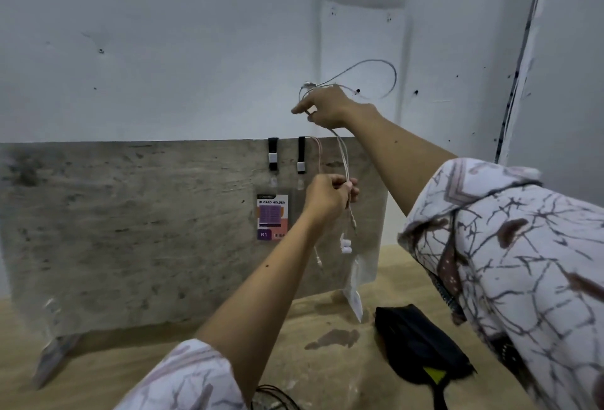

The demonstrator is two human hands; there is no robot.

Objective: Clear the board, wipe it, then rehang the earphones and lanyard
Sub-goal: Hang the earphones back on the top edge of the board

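Both hands grip the earphones: right hand raised, left hand pinching cord below; the earbuds apparently dangle beneath.

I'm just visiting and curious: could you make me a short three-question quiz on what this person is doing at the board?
1. True or false: the lanyard hangs over the top edge of the board.
2. What does the right hand hold up? A) cloth B) earphone cable C) card
3. Fill in: the left hand pinches the cable above the ____.

Key: 1 true; 2 B; 3 earbuds
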